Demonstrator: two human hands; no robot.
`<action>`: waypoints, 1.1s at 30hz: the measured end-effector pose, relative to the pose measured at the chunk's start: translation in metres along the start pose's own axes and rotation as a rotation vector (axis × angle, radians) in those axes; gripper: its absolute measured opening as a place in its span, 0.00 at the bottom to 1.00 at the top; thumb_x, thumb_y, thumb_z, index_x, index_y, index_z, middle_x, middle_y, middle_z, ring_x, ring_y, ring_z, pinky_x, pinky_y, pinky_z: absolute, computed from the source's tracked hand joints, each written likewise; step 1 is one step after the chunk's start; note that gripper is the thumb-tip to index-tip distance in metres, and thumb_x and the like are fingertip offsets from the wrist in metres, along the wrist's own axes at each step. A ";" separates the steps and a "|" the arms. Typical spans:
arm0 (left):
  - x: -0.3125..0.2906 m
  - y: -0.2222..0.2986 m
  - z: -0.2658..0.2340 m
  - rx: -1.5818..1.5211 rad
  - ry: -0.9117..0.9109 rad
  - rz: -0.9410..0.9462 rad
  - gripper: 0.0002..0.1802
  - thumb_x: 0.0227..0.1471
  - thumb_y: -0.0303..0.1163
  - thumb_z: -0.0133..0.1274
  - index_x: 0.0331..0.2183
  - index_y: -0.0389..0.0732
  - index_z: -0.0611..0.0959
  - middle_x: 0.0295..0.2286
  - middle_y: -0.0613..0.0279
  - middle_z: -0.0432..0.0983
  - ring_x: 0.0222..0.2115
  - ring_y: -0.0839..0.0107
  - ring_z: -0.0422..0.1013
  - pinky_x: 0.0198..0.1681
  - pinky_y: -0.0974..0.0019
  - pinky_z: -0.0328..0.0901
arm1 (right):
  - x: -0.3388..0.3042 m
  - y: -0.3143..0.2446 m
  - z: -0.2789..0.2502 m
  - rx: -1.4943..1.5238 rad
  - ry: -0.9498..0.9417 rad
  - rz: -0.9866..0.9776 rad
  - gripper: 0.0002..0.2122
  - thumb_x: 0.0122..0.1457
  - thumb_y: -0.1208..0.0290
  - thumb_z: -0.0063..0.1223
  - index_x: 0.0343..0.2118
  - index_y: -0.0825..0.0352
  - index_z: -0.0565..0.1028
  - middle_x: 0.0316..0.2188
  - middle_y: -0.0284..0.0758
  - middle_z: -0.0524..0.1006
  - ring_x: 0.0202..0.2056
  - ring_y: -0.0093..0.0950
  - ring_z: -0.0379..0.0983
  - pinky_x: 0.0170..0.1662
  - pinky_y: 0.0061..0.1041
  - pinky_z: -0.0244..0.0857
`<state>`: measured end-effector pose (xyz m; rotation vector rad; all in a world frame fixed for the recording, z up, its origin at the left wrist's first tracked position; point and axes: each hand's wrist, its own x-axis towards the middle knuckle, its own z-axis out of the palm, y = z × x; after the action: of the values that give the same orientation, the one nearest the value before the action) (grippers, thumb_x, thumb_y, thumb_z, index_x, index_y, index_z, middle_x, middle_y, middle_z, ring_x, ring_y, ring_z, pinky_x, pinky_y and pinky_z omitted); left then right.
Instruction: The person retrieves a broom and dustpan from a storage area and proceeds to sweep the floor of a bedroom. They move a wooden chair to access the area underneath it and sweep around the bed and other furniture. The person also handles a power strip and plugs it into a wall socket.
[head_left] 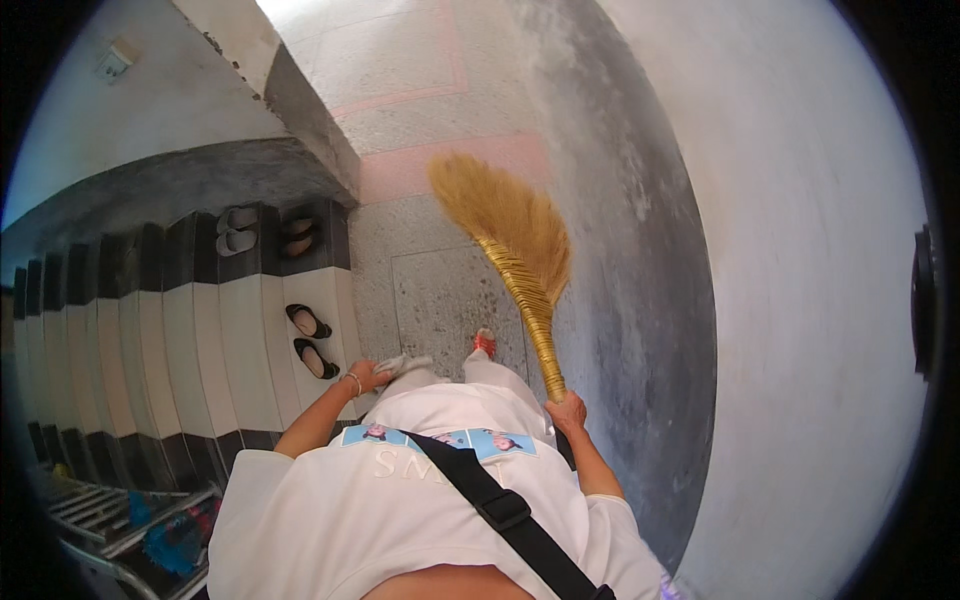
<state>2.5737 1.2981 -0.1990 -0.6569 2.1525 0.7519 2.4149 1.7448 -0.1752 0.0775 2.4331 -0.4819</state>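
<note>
right hand [566, 411] fist-wrapped on bound straw broom [515, 245] handle, fan-shaped bristles over speckled stone floor [440, 290]. left hand [368, 376] pinches bunched pale fabric [400, 364] beside glossy black shoes [310, 338] on steps.

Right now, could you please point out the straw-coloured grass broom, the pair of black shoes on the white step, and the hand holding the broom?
straw-coloured grass broom [512, 225], head view, on the middle of its bristle fan.
pair of black shoes [309, 322], head view, on the upper shoe.
right hand [566, 412], head view, on the knuckles gripping the broom's handle.
</note>
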 end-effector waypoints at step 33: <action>0.380 0.104 -0.477 -0.377 0.122 -0.122 0.27 0.39 0.52 0.54 0.29 0.35 0.80 0.27 0.47 0.75 0.32 0.57 0.72 0.37 0.62 0.64 | 0.434 -0.427 -0.218 -0.212 -0.193 -0.109 0.20 0.35 0.60 0.55 0.27 0.73 0.73 0.26 0.49 0.74 0.31 0.43 0.72 0.34 0.35 0.64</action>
<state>2.0537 0.9626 -0.2041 -1.0429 2.0720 1.0869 1.8701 1.3981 -0.1459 -0.1843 2.2906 -0.2628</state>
